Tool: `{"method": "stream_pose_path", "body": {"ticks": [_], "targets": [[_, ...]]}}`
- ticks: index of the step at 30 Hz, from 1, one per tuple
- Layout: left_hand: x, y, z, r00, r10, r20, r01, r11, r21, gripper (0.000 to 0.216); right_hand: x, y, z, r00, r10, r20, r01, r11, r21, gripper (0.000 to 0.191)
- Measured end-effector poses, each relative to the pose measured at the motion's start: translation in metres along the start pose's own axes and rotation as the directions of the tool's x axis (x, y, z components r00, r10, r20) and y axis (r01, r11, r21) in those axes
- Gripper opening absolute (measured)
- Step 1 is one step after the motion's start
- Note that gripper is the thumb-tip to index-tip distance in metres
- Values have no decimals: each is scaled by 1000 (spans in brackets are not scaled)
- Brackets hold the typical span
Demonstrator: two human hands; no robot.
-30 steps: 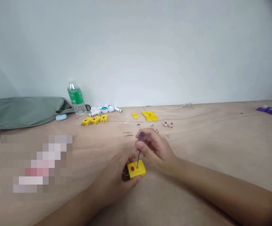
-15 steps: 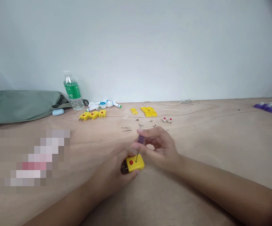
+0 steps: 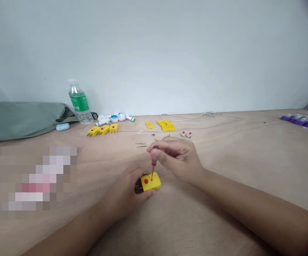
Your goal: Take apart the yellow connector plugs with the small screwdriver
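- While my left hand (image 3: 124,185) closes round the plug (image 3: 156,182), low at the table (image 3: 236,160), a slackened hold could let it twist.
- My right hand (image 3: 179,157) pinches the driver (image 3: 154,164), tip at the hole (image 3: 151,180); leaning it could make it slip.

At lower centre of the frame, I am seeing smooth, glossy plastic on my yellow plug (image 3: 156,183) and bare metal along my screwdriver (image 3: 154,164)'s shaft. At left, the bag (image 3: 20,120) is showing matt cloth, the bottle (image 3: 79,104) clear, shiny plastic; the counter (image 3: 239,170) is looking like smooth wood.
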State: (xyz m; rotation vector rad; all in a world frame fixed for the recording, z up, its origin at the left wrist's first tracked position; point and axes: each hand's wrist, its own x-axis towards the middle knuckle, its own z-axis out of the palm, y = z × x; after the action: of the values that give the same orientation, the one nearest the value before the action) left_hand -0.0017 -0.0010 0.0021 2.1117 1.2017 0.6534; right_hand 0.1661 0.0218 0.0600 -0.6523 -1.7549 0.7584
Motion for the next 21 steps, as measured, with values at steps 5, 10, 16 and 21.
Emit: {"method": "stream_pose_path", "body": {"ticks": [5, 10, 16, 21], "targets": [[2, 2, -3, 999, -12, 36, 12, 1000, 1, 28, 5, 9, -13, 962, 40, 269, -87, 983, 165, 22], [4, 2, -6, 995, 23, 99, -21, 999, -28, 19, 9, 12, -18, 883, 35, 469, -165, 957, 239, 28], [4, 0, -6, 996, 74, 49, -75, 997, 26, 23, 1, -1, -10, 941, 111, 319, -174, 969, 175, 22], [3, -4, -4, 994, 105, 24, -104, 994, -21, 29, -4, -14, -4, 940, 239, 245, -299, 921, 249, 13]]}}
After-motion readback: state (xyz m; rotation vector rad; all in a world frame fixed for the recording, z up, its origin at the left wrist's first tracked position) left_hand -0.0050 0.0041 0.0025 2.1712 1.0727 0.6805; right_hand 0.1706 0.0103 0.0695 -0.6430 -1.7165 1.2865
